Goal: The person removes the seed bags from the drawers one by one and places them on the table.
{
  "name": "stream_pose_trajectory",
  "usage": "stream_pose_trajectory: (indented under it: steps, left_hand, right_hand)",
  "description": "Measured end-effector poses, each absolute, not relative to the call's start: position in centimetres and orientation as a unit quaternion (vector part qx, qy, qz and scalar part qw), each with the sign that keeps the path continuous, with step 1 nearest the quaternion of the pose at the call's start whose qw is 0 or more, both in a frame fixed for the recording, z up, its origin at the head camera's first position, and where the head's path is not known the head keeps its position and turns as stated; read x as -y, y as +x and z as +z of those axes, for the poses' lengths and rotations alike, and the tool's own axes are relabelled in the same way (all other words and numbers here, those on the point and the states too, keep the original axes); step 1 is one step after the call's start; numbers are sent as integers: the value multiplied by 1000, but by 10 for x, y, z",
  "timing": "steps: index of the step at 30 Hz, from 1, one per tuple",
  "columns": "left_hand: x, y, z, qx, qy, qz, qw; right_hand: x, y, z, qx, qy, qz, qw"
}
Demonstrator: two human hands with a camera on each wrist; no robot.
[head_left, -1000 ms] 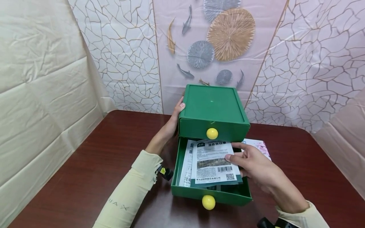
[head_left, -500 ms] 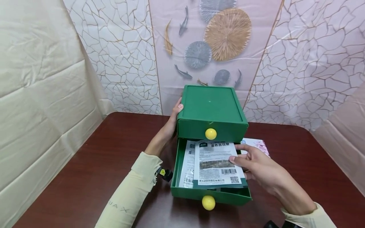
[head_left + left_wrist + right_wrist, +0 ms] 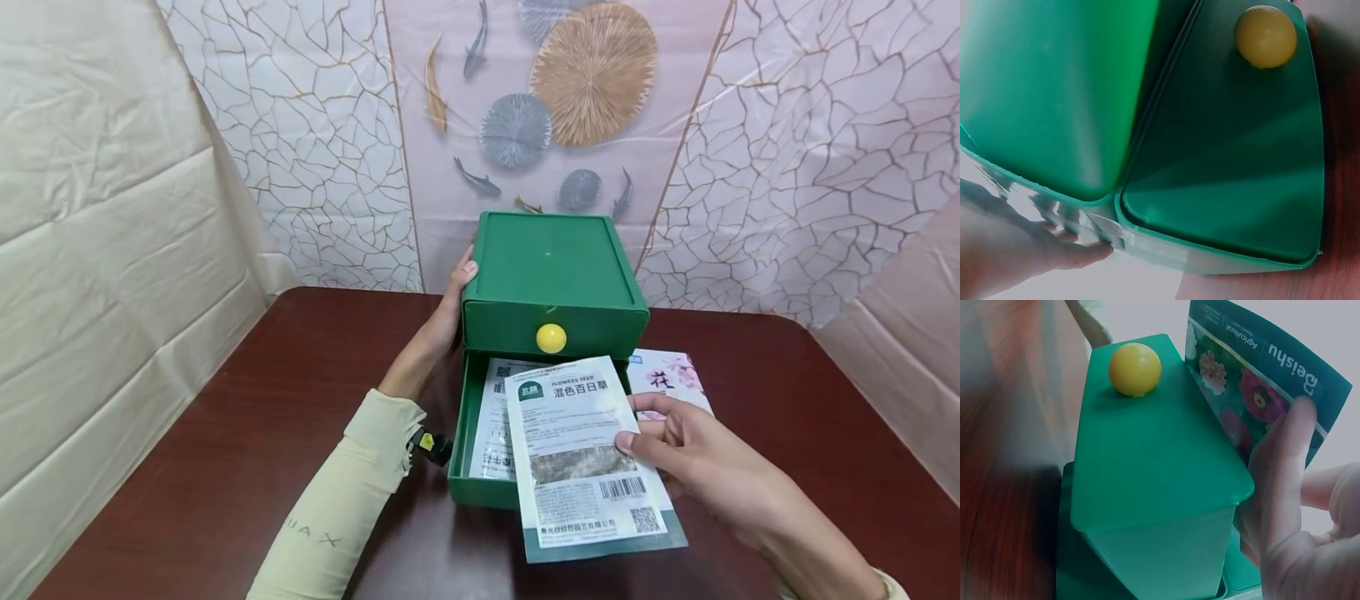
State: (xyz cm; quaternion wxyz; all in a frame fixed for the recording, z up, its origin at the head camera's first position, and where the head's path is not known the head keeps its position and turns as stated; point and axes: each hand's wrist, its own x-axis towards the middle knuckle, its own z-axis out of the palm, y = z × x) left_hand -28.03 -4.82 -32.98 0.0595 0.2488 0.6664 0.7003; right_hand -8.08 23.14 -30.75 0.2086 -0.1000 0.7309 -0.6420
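A green two-drawer box (image 3: 551,258) stands on the table, its upper drawer closed behind a yellow knob (image 3: 551,338). The lower drawer (image 3: 483,493) is pulled out. My left hand (image 3: 444,321) rests against the box's left side, fingers along the wall in the left wrist view. Between thumb and fingers, my right hand (image 3: 701,454) pinches the right edge of a flower seed packet (image 3: 573,429), tilted over the drawer's front and hiding its knob. Flowers show on the packet's other face (image 3: 1235,381). Another white-backed packet (image 3: 491,433) lies inside the drawer.
A white card or packet with pink blossoms (image 3: 667,379) lies right of the box, partly behind my right hand. The dark red tabletop (image 3: 247,433) reaches back to a patterned cloth backdrop (image 3: 330,150). Pale cloth hangs at the left.
My right hand has drawn the seed packet forward and up, so it now overhangs the drawer's front edge. My left hand stays against the box.
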Motion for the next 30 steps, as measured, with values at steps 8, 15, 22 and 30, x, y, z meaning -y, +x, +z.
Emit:
stream_pose_trajectory:
  steps: [8, 15, 22, 30]
  left_hand:
    - [48, -281, -330, -662, 241, 707, 57]
    - [48, -285, -323, -656, 269, 704, 43]
    - [48, -285, -322, -658, 269, 702, 39]
    - [48, -281, -331, -664, 256, 701, 54]
  right_hand:
    - [-233, -72, -313, -757, -113, -623, 162]
    - [-235, -67, -309, -801, -90, -585, 89]
    - [-238, -63, -309, -819, -86, -565, 46]
    - [-239, -57, -320, -815, -36, -578, 32]
